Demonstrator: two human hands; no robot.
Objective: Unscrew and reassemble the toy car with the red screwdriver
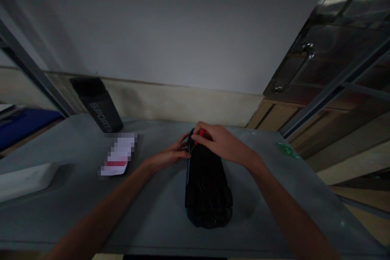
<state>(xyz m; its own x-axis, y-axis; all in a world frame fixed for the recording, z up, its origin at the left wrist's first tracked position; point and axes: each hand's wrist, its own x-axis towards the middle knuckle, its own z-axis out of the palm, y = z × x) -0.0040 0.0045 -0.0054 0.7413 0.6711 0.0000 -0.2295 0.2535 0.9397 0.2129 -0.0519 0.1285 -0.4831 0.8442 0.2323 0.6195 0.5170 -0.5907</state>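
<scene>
A black toy car point(207, 189) lies upside down on the grey table, its underside facing up and one end toward me. My left hand point(174, 152) grips the car's left side near its far end, with thumb and fingers against the edge. In my right hand point(217, 140), pinched between thumb and fingers, is a screwdriver with a red handle point(201, 132). Its thin shaft slants down to the left, toward the far left part of the underside. Whether the tip sits in a screw is too dark to tell.
On the grey table point(146, 219), a dark bottle marked SPORT point(102, 107) stands at the back left. A lit phone point(120, 156) lies before it, and a white object point(26, 180) at the left edge. A green wrapper point(288, 150) lies right. Metal posts flank the table.
</scene>
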